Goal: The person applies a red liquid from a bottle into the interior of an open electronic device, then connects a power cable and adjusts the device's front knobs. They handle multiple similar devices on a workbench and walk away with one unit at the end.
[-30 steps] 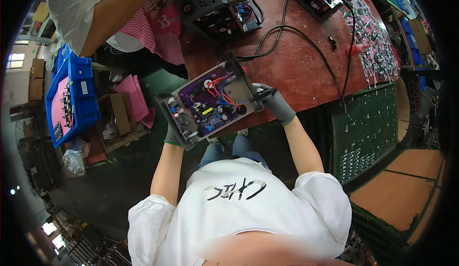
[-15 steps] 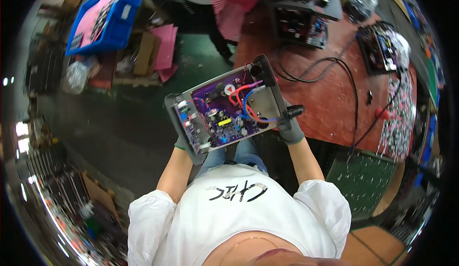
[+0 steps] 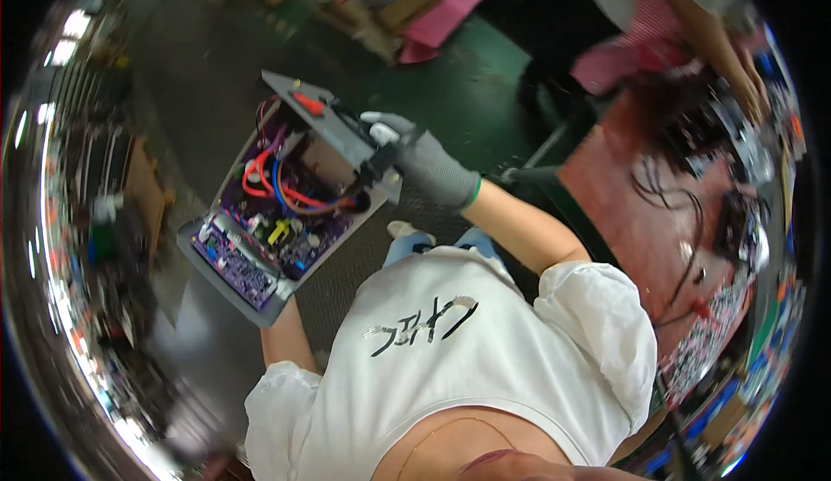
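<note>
I am carrying an open electronic unit (image 3: pixel 238 260) in front of me, tilted. Purple circuit boards, red and blue wires and a yellow component show inside it, between two grey end panels. My right hand (image 3: pixel 433 165), in a grey glove, is closed on the far end panel (image 3: pixel 333 135), beside a black cable fitting (image 3: pixel 376 165). My left forearm (image 3: pixel 288 334) reaches up behind the near end of the unit. The left hand itself is hidden by the unit, which rests on that side.
A red-topped table (image 3: pixel 619 178) stands on the right, with black cables, other open units (image 3: pixel 736 221) and a pile of small parts (image 3: pixel 705 334). Another person's arm (image 3: pixel 714 40) reaches over its far end. Pink sheets (image 3: pixel 441 18) and cardboard lie beyond the green floor.
My body has turned left, away from the table, and the unit has swung left with me and tilted. The right hand now shows fully on its end panel; the left has gone out of sight.
</note>
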Demonstrator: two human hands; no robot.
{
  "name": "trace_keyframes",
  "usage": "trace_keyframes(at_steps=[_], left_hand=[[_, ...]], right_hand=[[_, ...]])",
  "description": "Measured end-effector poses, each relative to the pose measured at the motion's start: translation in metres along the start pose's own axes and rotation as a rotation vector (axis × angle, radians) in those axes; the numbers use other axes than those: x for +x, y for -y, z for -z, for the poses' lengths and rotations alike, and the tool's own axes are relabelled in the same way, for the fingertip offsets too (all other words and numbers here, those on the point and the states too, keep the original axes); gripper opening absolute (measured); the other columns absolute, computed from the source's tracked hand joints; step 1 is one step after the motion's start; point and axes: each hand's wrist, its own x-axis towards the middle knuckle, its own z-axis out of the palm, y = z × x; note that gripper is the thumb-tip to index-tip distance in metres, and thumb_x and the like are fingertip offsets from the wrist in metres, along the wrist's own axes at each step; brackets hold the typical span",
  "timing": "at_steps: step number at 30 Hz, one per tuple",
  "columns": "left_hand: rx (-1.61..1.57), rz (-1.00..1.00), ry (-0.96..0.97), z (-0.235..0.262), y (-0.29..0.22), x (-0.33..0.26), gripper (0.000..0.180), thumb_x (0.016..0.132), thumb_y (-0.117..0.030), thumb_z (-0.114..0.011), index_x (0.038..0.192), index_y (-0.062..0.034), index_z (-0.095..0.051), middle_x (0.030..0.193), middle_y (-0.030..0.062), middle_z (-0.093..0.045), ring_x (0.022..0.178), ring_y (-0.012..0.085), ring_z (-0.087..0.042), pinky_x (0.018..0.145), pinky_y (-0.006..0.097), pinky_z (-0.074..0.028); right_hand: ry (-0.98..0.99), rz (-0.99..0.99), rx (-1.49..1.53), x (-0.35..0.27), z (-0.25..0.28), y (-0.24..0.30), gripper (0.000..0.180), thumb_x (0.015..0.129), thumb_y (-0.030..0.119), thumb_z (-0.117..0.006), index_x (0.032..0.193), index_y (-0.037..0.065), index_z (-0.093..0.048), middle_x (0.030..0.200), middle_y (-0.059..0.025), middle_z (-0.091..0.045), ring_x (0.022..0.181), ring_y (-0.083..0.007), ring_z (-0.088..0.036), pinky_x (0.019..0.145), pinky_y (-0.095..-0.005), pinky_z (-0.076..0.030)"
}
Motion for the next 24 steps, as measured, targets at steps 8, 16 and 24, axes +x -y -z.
trace_keyframes(at_steps=[8,16,24], left_hand=[[-0.228,-0.171,-0.231,0.082,0.054,0.017,0.033,0.088,-0.047,-0.051,0.088,-0.0147,-0.057,0.071,0.0006,-0.057,0.058,0.0153,-0.056,0.05,0.031,-0.047],[-0.395,-0.326,-0.33,0.122,0.05,0.067,0.035,0.088,-0.049,-0.051,0.089,-0.0144,-0.058,0.071,0.0012,-0.058,0.058,0.0158,-0.057,0.05,0.032,-0.048],[-0.482,-0.522,-0.455,0.15,0.043,0.054,0.037,0.089,-0.05,-0.05,0.09,-0.0141,-0.058,0.072,0.0019,-0.058,0.058,0.0162,-0.057,0.05,0.032,-0.049]], right_hand=[[0.509,0.1,-0.04,0.083,-0.008,-0.086,0.038,0.096,0.021,-0.047,0.126,-0.002,-0.051,0.112,-0.0069,-0.061,0.102,-0.0118,-0.055,0.091,-0.0291,-0.045],[0.733,-0.102,0.076,0.152,-0.051,-0.157,0.045,0.098,0.027,-0.046,0.132,-0.003,-0.047,0.125,-0.0098,-0.056,0.113,-0.0162,-0.053,0.096,-0.0316,-0.043],[0.979,-0.173,0.067,0.195,-0.122,-0.192,0.048,0.098,0.03,-0.047,0.134,-0.001,-0.044,0.127,-0.0089,-0.055,0.114,-0.0148,-0.052,0.097,-0.0318,-0.042]])
